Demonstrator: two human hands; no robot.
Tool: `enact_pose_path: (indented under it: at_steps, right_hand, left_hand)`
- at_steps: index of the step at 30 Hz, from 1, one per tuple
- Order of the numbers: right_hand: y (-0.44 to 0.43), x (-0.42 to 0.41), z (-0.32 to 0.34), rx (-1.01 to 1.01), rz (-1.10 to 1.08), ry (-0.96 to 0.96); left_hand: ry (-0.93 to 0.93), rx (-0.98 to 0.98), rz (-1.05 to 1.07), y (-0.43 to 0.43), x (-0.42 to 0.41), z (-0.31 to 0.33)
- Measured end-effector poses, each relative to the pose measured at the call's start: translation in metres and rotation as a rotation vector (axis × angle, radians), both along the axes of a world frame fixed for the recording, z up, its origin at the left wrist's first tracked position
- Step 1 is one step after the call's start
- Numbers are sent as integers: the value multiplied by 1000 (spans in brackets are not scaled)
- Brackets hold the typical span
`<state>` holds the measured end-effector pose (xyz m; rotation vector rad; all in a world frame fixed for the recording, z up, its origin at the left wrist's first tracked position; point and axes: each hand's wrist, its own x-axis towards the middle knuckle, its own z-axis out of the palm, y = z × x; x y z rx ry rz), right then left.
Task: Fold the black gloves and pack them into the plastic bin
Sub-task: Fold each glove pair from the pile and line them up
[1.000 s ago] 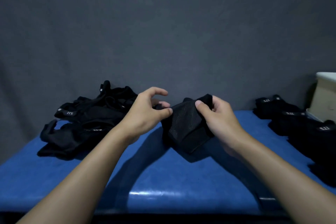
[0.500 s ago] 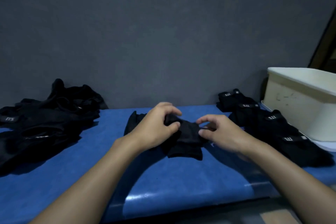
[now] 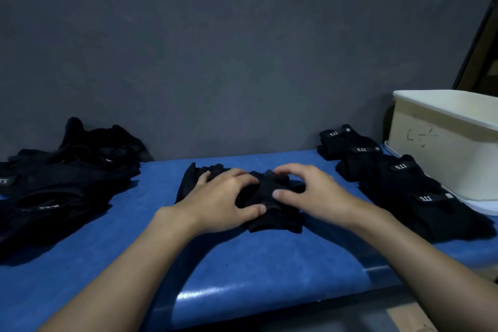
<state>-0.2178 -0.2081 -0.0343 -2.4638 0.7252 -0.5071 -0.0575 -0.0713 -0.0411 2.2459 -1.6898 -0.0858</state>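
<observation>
A black glove (image 3: 272, 219) lies bunched on the blue table (image 3: 256, 264) at the centre. My left hand (image 3: 221, 202) rests on its left part, thumb pinching the fabric. My right hand (image 3: 310, 194) grips its right part with curled fingers. A loose pile of unfolded black gloves (image 3: 62, 183) lies at the left. A row of folded black gloves with white labels (image 3: 398, 183) lies at the right, beside the cream plastic bin (image 3: 447, 143). The bin's inside is hidden.
A grey wall stands right behind the table. The table's front edge runs close below my forearms. A white lid or tray (image 3: 482, 203) lies under the bin. A dark door frame (image 3: 479, 43) shows at the far right.
The glove has come down from mid-air onto the table, and both hands now press and gather it there. My view has swung right, which brings the bin into sight.
</observation>
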Motion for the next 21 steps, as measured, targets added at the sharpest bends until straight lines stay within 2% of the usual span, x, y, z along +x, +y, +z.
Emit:
enact_pose_path:
  at_steps: [5,12,16,21]
  right_hand:
    - [6,1,-7,-83,33,193]
    - [1,2,-11,-155,-28,256]
    - [2,3,-11,-148,-33,221]
    - [14,14,1,-209,-14,86]
  left_hand:
    - [-4,18,81,10,10,1]
    - [-64,133,144,27,24,-2]
    - [-45,75,127,35,24,-1]
    - [-71,-34,119,44,23,11]
